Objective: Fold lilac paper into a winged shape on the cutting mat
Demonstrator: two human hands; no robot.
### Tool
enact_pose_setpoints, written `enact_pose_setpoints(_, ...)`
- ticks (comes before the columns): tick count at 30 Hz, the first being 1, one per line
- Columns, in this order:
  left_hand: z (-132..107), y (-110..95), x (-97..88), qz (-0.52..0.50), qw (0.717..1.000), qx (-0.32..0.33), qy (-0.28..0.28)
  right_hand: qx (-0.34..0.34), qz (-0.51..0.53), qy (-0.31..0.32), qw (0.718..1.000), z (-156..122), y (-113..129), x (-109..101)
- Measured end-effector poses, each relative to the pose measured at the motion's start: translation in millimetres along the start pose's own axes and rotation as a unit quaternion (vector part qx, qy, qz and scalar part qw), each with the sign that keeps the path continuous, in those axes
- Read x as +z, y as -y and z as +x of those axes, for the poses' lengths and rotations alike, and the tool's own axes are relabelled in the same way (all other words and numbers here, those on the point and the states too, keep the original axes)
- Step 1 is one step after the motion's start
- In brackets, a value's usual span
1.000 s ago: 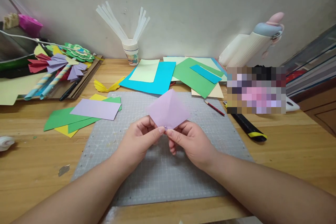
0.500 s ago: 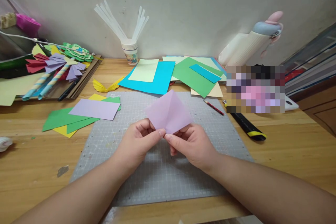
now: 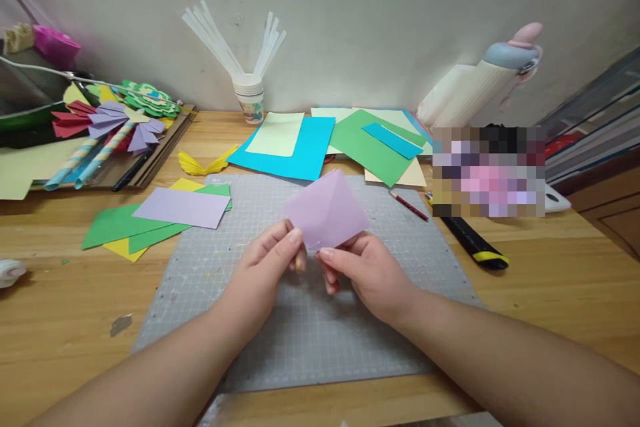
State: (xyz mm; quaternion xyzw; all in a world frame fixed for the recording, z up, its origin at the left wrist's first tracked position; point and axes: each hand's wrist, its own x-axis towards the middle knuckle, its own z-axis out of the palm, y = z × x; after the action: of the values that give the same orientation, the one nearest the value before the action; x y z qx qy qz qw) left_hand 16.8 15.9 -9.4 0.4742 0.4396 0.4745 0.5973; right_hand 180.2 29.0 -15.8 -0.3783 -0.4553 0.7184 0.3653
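Observation:
A folded lilac paper (image 3: 327, 210), diamond-shaped with a centre crease, is held up above a grey cutting mat (image 3: 260, 340). My left hand (image 3: 265, 270) pinches its lower left edge between thumb and fingers. My right hand (image 3: 367, 270) pinches its lower right corner, thumb on the near side. The two thumbs sit a short way apart under the paper's bottom tip.
Loose sheets lie around: lilac, green and yellow sheets (image 3: 165, 217) at left, cyan sheet (image 3: 295, 150) and green sheet (image 3: 373, 147) behind. A paper cup of white strips (image 3: 249, 97) stands by the wall. Paper flowers (image 3: 120, 123) at far left; a pencil (image 3: 407, 205) and black cutter (image 3: 473, 240) at right.
The lilac paper has turned slightly, its top tilting to the right. My left thumb has slid up the paper's left edge, so the thumbs no longer meet.

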Motion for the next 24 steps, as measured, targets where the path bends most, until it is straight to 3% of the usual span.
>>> enact_pose_setpoints(2, -1.8, -0.5, -1.8, 0.085, 0.990, 0.095, -0.067, 0.020, 0.036, 0.003, 0.999, 2.0, 0.8, -2.4)
enact_pose_setpoints(3, -2.6, -1.2, -2.8, 0.162, 0.969, 0.162, -0.095, 0.031, 0.053, 0.007, 0.998, 2.8, 1.2, -3.4)
enact_pose_setpoints(5, -3.7, -3.5, -4.6, 0.341, 0.889, 0.279, -0.121, 0.054, 0.080, 0.025, 0.995, 3.9, 2.2, -4.7)
enact_pose_setpoints(7, -3.8, -6.6, -6.2, 0.464, 0.813, 0.336, -0.104, 0.075, 0.094, 0.053, 0.991, 4.1, 3.6, -4.9)
enact_pose_setpoints(9, -3.4, -10.0, -7.3, 0.504, 0.784, 0.351, -0.092, 0.082, 0.097, 0.074, 0.989, 3.5, 4.6, -4.3)
enact_pose_setpoints(11, -3.0, -13.4, -7.8, 0.470, 0.807, 0.343, -0.105, 0.064, 0.090, 0.067, 0.992, 2.8, 4.8, -3.5)
enact_pose_setpoints(13, -2.7, -15.8, -7.7, 0.386, 0.863, 0.299, -0.132, 0.015, 0.077, 0.021, 0.997, 2.7, 4.1, -3.7)
enact_pose_setpoints(17, 0.2, -15.7, -6.6, 0.149, 0.971, 0.103, -0.154, -0.113, 0.029, -0.136, 0.984, 5.6, 4.0, -9.3)
enact_pose_setpoints(20, 4.1, -13.0, -5.4, 0.033, 0.993, -0.036, -0.111, -0.151, -0.039, -0.151, 0.976, 7.7, 6.0, -13.9)
enact_pose_setpoints(24, 7.2, -11.6, -2.0, 0.085, 0.989, -0.118, -0.029, -0.119, -0.131, -0.059, 0.982, 7.1, 5.4, -13.4)
